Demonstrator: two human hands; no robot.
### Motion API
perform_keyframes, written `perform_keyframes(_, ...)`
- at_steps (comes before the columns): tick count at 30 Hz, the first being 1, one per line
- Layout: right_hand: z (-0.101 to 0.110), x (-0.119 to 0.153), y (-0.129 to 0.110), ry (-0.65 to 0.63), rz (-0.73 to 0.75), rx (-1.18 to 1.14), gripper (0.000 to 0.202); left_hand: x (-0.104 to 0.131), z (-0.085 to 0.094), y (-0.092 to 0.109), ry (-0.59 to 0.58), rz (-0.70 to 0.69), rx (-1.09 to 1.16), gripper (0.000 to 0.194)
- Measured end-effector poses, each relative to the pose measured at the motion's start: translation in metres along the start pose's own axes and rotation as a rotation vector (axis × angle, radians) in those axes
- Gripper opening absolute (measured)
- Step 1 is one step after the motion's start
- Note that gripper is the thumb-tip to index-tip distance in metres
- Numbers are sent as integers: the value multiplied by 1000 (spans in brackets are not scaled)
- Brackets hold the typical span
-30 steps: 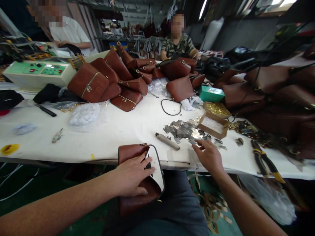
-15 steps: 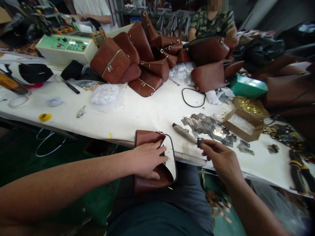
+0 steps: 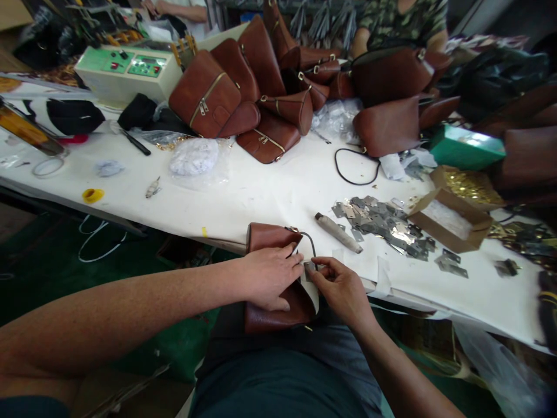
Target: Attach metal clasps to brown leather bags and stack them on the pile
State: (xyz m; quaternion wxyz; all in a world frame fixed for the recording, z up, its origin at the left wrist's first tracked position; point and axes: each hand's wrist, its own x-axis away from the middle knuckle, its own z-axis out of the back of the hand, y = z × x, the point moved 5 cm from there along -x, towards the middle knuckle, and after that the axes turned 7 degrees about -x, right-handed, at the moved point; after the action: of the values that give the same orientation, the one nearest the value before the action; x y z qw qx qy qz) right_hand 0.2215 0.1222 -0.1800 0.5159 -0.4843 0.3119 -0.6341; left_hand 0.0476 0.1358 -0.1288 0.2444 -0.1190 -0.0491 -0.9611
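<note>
A brown leather bag (image 3: 272,234) lies across my lap against the table edge, its pale-lined mouth facing right. My left hand (image 3: 267,277) rests over it, fingertips gripping the edge of the opening and thumb on the leather. Between the thumb and fingers of my right hand (image 3: 343,292) is a small grey metal plate (image 3: 308,269), held at the lining inside the mouth. Part of the plate is hidden by the fingers. On the table beyond lie a wrapped-handle tool (image 3: 338,232) and a heap of similar metal plates (image 3: 383,223).
Several brown bags (image 3: 209,98) are piled at the back. Cardboard boxes (image 3: 452,217) with gold-coloured and clear small parts stand to the right, near a green box (image 3: 467,150). Black-and-yellow pliers (image 3: 547,307) lie at the far right. Two people sit across the table.
My right hand has moved left with the metal plate, from beside the wrapped-handle tool to the bag's mouth. My left hand stays on the bag. The view has shifted slightly.
</note>
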Motion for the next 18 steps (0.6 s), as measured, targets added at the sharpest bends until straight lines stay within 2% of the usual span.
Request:
perform_keyframes(4, 0, 1, -3, 29, 34, 146, 33, 0, 0, 1, 2, -18, 6, 86)
perform_keyframes(10, 1, -8, 6, -23, 11, 120, 29, 0, 3, 2, -35, -7, -3, 80)
perform_keyframes(14, 8, -10, -3, -1, 79, 261, 23, -3, 5, 3, -58, 0, -8, 79)
perform_keyframes(16, 18, -14, -12, 52, 135, 280, 26, -4, 6, 2, -57, 2, 2, 78)
perform_keyframes(18, 33, -24, -24, 177, 252, 315, 29, -5, 8, 2, -56, -1, 4, 77)
